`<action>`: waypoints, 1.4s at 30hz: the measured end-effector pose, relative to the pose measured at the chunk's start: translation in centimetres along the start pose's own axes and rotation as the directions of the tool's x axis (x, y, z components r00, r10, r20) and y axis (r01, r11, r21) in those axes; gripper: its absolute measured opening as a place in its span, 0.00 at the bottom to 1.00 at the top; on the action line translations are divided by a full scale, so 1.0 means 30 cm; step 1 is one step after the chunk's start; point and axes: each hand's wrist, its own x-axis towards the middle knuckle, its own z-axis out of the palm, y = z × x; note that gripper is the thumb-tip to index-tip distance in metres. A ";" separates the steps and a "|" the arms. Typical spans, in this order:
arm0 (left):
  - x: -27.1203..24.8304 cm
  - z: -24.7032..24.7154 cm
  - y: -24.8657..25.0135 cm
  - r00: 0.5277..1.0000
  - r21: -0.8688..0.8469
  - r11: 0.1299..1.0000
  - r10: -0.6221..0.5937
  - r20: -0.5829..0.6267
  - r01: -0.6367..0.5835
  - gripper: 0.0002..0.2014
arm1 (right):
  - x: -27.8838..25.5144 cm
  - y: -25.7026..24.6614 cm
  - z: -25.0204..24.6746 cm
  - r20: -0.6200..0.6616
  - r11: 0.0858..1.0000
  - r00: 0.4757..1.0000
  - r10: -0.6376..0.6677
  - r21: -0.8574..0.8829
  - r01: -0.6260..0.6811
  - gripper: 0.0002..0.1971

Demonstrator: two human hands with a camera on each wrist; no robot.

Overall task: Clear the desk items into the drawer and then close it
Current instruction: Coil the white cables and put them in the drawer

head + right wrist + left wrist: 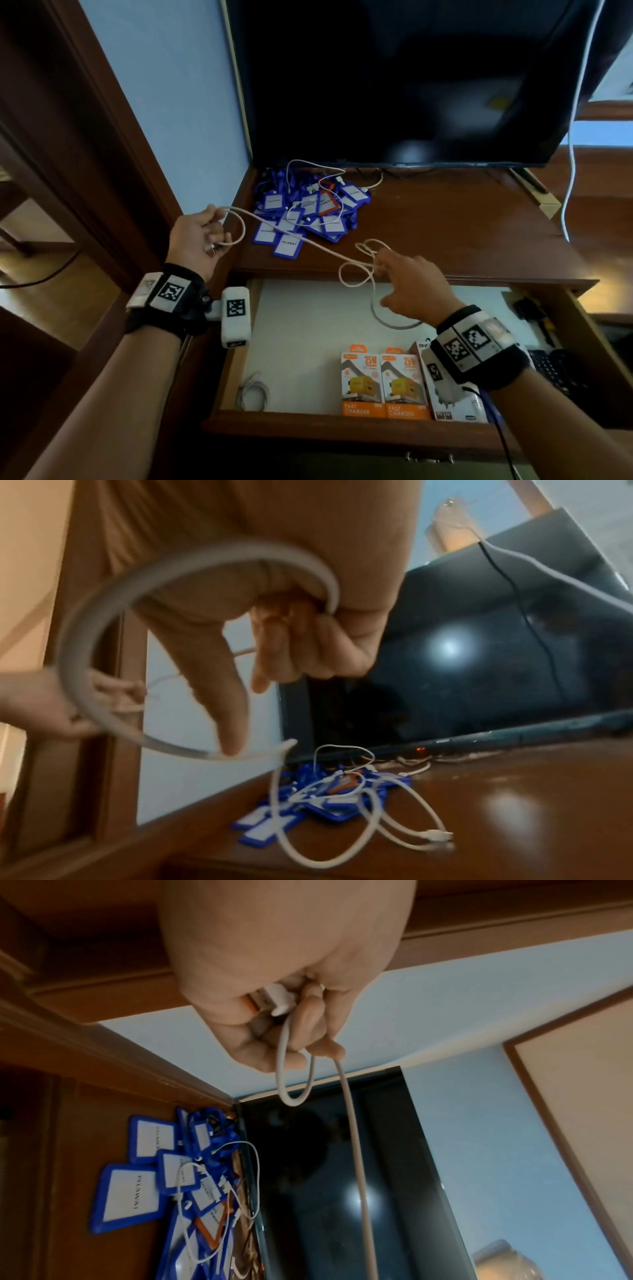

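The left hand [195, 236] is curled tight, its fingers [308, 1031] clamping the plug end of a long white charging cable [301, 240] with one small loop hanging below them; the right hand [411, 287] has its fingers [291, 647] closed round several loose coils of the same cable, index finger left straight. Between the two sets of fingers the cable runs slack, above the near edge of the dark wooden bench [445, 222] and the open wooden drawer [376, 425] below the right fingers. The likeliest trouble is a snag: beyond the left fingers lies a heap of blue-framed badge holders [301, 216] with thin white cords [322, 178] tangled over it, and a sagging span could hook one and drag the heap along. The coils at the right fingers look uneven, so they may spring apart on release and drape over the drawer front, which would jam the closing. Orange charger boxes [383, 387] under the right wrist leave less floor for the bundle.
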 end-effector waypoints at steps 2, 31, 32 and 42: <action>-0.036 0.019 0.004 0.999 0.063 0.998 0.026 0.022 -0.027 0.15 | -0.002 0.016 0.024 -0.087 0.986 0.994 0.072 -0.142 -0.084 0.17; -0.226 0.190 -0.106 0.792 0.302 0.753 0.448 0.415 -0.584 0.12 | -0.089 -0.172 0.160 0.073 0.749 0.928 -0.365 0.615 0.246 0.17; -0.221 0.188 -0.115 0.757 0.346 0.694 0.453 0.472 -0.631 0.12 | -0.089 -0.173 0.151 0.084 0.726 0.921 -0.381 0.643 0.242 0.18; -0.156 0.149 -0.132 0.732 0.666 0.361 0.073 0.677 -0.653 0.13 | -0.065 -0.117 0.012 -0.033 0.352 0.956 -0.292 0.926 0.139 0.16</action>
